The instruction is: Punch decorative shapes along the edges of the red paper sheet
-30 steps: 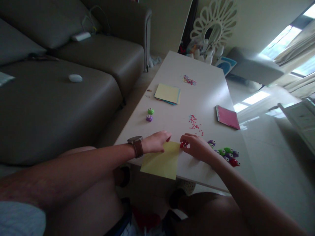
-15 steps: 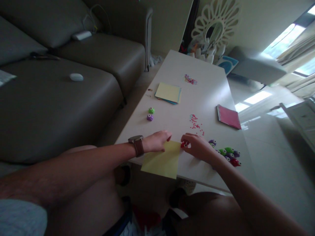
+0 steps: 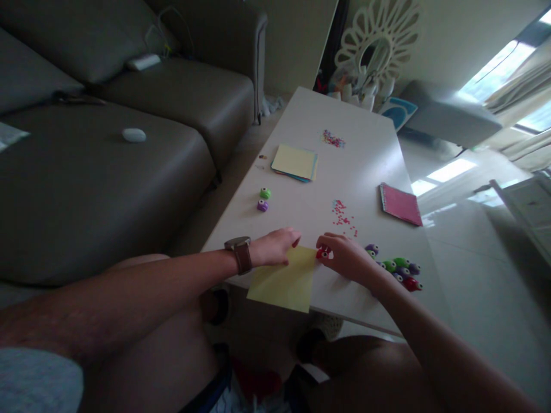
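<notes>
A yellow paper sheet (image 3: 286, 281) lies at the near edge of the white table (image 3: 301, 221), partly hanging over it. My left hand (image 3: 275, 246), with a watch on the wrist, pinches the sheet's upper left part. My right hand (image 3: 346, 255) has its fingers closed on a small red eyed piece (image 3: 322, 253) at the sheet's upper right corner. Just right of that hand sits a cluster of purple, green and red eyed pieces (image 3: 401, 263). A green piece (image 3: 265, 193) and a purple piece (image 3: 262, 205) stand beyond my left hand.
Small red bits (image 3: 341, 215) are scattered mid-table, with a mixed coloured pile (image 3: 333, 139) farther back. A stack of coloured paper (image 3: 295, 162) lies at left, a pink notebook (image 3: 400, 204) at right. The sofa (image 3: 150, 189) borders the left side.
</notes>
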`<state>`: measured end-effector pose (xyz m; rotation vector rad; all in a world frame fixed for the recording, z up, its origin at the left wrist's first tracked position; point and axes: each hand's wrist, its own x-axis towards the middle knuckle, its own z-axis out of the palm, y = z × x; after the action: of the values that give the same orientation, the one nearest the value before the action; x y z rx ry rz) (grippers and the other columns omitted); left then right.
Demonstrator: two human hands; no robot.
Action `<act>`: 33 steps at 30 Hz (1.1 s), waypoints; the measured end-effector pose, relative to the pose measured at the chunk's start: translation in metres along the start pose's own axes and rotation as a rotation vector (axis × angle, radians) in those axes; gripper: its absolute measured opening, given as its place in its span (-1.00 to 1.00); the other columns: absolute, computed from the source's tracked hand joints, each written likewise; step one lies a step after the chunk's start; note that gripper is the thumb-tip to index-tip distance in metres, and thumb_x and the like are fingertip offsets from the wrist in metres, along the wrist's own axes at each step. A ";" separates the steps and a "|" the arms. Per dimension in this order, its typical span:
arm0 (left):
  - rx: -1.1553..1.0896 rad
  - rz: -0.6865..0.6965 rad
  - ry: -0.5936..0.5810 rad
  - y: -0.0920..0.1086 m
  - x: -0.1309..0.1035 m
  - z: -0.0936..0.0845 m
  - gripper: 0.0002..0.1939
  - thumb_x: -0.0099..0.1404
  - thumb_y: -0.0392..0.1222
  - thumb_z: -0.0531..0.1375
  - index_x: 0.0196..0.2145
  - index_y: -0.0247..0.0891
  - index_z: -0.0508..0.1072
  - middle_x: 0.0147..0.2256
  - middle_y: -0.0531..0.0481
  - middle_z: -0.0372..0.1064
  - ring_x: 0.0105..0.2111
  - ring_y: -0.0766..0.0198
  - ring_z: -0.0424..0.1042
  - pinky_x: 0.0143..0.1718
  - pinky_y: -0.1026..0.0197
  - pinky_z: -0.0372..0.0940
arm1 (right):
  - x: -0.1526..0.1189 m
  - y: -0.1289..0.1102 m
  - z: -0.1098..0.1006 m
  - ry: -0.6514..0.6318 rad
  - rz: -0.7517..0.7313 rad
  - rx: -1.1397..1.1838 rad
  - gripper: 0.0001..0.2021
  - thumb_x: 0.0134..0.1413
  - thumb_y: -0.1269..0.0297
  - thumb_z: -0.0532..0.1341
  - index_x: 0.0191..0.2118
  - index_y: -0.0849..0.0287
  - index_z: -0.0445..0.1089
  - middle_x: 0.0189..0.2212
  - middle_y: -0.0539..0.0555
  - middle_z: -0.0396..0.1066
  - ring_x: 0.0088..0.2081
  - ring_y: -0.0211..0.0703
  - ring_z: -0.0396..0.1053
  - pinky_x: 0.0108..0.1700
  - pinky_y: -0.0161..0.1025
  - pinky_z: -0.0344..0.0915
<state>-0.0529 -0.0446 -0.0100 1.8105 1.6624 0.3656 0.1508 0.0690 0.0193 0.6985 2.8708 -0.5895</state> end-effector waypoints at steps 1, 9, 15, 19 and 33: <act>0.000 0.001 0.000 0.000 0.000 0.000 -0.59 -0.01 -0.40 0.40 -0.28 -0.21 0.30 -0.17 -0.03 0.38 -0.17 0.17 0.36 -0.18 0.19 0.23 | 0.000 0.000 0.000 0.000 0.001 -0.006 -0.85 0.02 0.47 0.27 -0.26 0.10 0.45 -0.29 0.05 0.49 -0.32 -0.16 0.38 -0.29 -0.25 0.16; 0.004 0.021 0.012 -0.005 0.002 0.004 -0.57 -0.01 -0.38 0.43 -0.27 -0.23 0.31 -0.18 -0.04 0.36 -0.19 0.17 0.34 -0.21 0.20 0.21 | -0.001 -0.004 -0.001 -0.005 0.008 -0.029 -0.86 0.04 0.46 0.27 -0.27 0.11 0.45 -0.28 0.05 0.48 -0.33 -0.17 0.36 -0.29 -0.24 0.14; 0.003 0.025 0.008 -0.005 0.002 0.004 -0.56 -0.01 -0.36 0.46 -0.27 -0.23 0.32 -0.17 -0.04 0.37 -0.18 0.17 0.35 -0.19 0.20 0.22 | 0.001 -0.002 -0.003 -0.019 0.001 0.006 -0.85 0.02 0.46 0.26 -0.27 0.11 0.44 -0.28 0.05 0.48 -0.31 -0.17 0.38 -0.26 -0.25 0.18; 0.016 0.014 -0.001 -0.002 0.001 0.001 -0.56 -0.01 -0.37 0.46 -0.27 -0.22 0.32 -0.17 -0.04 0.38 -0.18 0.18 0.35 -0.19 0.20 0.22 | 0.000 -0.001 -0.002 -0.007 -0.005 0.012 -0.85 0.01 0.47 0.26 -0.27 0.11 0.44 -0.30 0.04 0.48 -0.31 -0.18 0.39 -0.26 -0.26 0.20; 0.031 0.029 0.001 -0.002 0.000 0.002 -0.56 0.01 -0.36 0.46 -0.25 -0.24 0.32 -0.15 -0.05 0.39 -0.15 0.16 0.38 -0.16 0.20 0.23 | 0.000 -0.005 -0.003 -0.017 -0.010 0.005 -0.88 0.06 0.44 0.26 -0.26 0.11 0.44 -0.27 0.05 0.49 -0.28 -0.16 0.42 -0.24 -0.25 0.24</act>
<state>-0.0538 -0.0452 -0.0126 1.8596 1.6525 0.3547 0.1486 0.0660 0.0236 0.6773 2.8599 -0.6007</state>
